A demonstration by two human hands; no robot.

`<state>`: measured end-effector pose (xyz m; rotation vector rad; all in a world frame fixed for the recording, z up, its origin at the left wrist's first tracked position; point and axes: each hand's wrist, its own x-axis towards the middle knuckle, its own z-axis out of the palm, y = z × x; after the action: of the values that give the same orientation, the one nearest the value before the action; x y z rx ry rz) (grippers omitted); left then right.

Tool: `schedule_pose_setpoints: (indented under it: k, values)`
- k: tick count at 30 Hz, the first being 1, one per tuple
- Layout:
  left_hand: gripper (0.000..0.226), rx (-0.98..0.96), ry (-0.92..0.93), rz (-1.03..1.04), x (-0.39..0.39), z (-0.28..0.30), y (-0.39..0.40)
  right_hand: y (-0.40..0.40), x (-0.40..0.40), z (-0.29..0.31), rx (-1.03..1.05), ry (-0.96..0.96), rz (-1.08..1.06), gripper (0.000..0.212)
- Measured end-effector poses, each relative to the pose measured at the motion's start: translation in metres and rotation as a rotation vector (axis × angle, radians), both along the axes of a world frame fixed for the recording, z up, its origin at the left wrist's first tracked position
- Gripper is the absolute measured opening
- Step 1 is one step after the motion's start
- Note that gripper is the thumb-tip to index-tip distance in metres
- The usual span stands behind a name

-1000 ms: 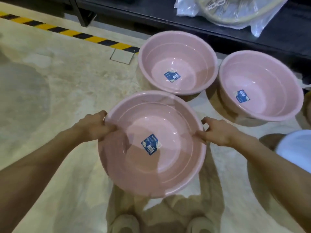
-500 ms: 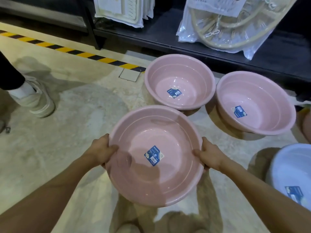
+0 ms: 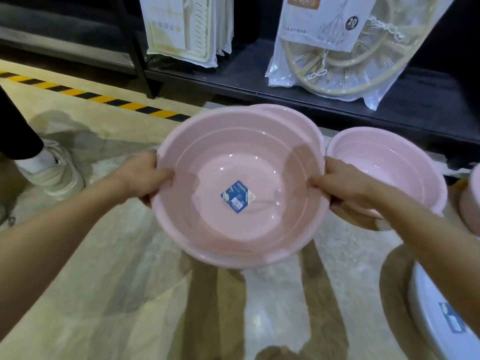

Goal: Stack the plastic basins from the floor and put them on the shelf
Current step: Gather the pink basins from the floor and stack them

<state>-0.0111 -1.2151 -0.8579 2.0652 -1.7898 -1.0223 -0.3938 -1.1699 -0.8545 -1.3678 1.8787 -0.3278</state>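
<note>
Left hand [image 3: 141,175] and right hand [image 3: 345,189] grip opposite rims of a round pink plastic basin [image 3: 239,188] — held over a second pink basin [image 3: 296,118].

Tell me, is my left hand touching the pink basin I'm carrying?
Touching. The head view shows the left hand gripping the held pink basin at its rim.

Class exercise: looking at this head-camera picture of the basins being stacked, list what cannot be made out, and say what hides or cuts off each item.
- Second pink basin: only its far rim shows; the held pink basin covers the rest, so whether they are nested is unclear.
- Blue label: print too small to read.
- White basin: cut off by the lower right edge.
- Right hand: fingers beneath the rim are mostly hidden.
</note>
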Motion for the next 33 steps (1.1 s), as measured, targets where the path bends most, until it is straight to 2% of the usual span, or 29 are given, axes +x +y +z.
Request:
schedule_pose_setpoints:
  k: [5,9,12,19,22,33]
  values:
    - [0.021,-0.097,-0.075,-0.003,-0.043,0.033,-0.072,-0.056,-0.032,0.026,-0.169,0.077,-0.014,0.012]
    - [0.021,-0.21,-0.11,0.008,-0.075,0.04,-0.118,-0.092,-0.057,0.028,-0.283,0.196,-0.106,0.03]
    - [0.017,-0.194,-0.108,-0.002,-0.097,0.03,-0.143,-0.113,-0.073,0.017,-0.349,0.235,-0.165,0.033]
    - [0.029,-0.166,-0.181,-0.044,-0.135,-0.016,-0.187,-0.151,-0.097,-0.028,-0.364,0.272,-0.249,0.033]
    - [0.03,-0.125,-0.177,-0.051,-0.142,-0.033,-0.201,-0.164,-0.099,-0.048,-0.347,0.277,-0.227,0.025]
    - [0.025,-0.067,-0.298,-0.046,-0.14,-0.094,-0.217,-0.179,-0.098,-0.109,-0.218,0.44,-0.139,0.021]
